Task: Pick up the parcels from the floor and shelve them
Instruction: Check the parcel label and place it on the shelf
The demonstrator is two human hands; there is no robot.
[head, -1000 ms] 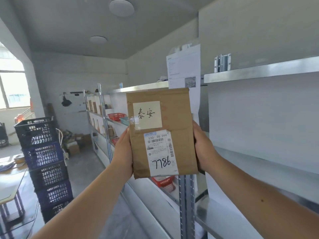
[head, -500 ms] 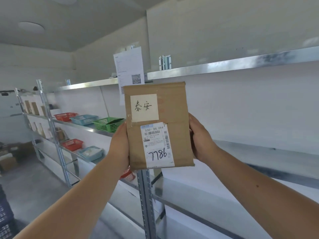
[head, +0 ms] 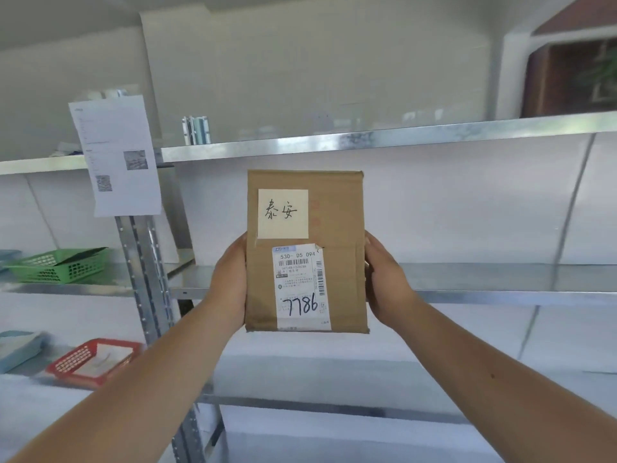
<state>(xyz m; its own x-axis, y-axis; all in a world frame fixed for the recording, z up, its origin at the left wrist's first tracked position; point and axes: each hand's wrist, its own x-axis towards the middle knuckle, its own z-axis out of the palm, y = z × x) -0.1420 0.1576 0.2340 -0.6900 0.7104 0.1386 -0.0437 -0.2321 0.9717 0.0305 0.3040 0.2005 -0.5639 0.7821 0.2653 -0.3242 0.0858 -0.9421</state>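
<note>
While the parcel is held upright and face-on so that its markings can be read, it hangs in front of the metal shelving [head: 140, 262], not yet set down.

- **Shelves.** The middle shelf [head: 484, 279] runs just behind both hands at wrist level; the upper shelf [head: 367, 142] lies above the parcel's top edge. The bay between them, beyond the hands and out to the right, shows bare board. It looks tall enough for the parcel standing up, though its top edge would probably pass close under the upper lip.
- **Parcel** [head: 340, 255]. A brown cardboard packet, clear of every surface and carried only by the two hands.
- **Paper sheet** [head: 117, 155]. Hangs on the post, up and to the left of the left hand.
- **Hands.** The left hand [head: 230, 282] and right hand [head: 384, 279] clasp the two long sides low down. The palms press inward and the fingers reach behind, out of sight. This grip leaves the front uncovered.
- **Baskets.** A green basket [head: 56, 267] sits left of the left hand, past the post. A red basket [head: 93, 360] sits below it. Both occupy the neighbouring bay.
- **Labels.** A printed label [head: 300, 285] marked 7786 lies between the hands, with a handwritten note [head: 283, 212] above it.
</note>
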